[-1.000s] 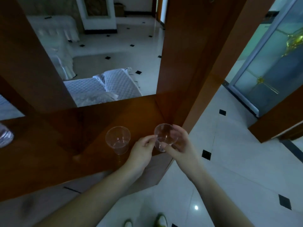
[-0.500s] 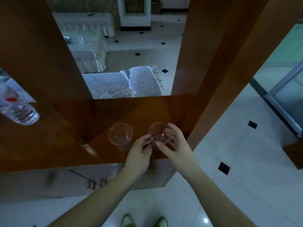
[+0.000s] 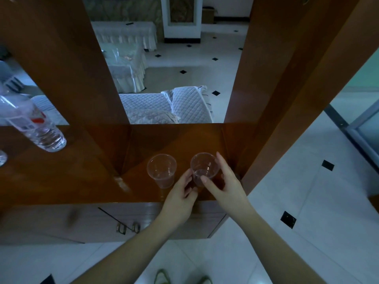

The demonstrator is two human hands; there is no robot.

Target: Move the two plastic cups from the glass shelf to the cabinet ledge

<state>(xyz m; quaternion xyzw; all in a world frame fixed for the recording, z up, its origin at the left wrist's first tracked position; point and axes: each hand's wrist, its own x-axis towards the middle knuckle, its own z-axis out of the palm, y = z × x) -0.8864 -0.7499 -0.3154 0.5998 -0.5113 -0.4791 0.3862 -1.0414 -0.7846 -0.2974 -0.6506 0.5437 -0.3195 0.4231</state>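
Observation:
Two clear plastic cups stand upright on the brown wooden cabinet ledge. The left cup stands free, with no hand on it. The right cup is held between both hands. My left hand touches its lower left side with the fingertips. My right hand wraps its right side, thumb on the near rim and fingers along the far side. The cup's base looks close to or on the ledge. No glass shelf is visible.
A clear water bottle with a red and white label stands on the ledge at far left. Wooden posts rise beside the cups on the right and left. Cabinet doors with metal handles sit below. White tiled floor lies to the right.
The camera has tilted and shifted, bringing the bottle and cabinet doors into view. The hands stay on the right cup, which has lowered slightly toward the ledge. The left cup has not moved.

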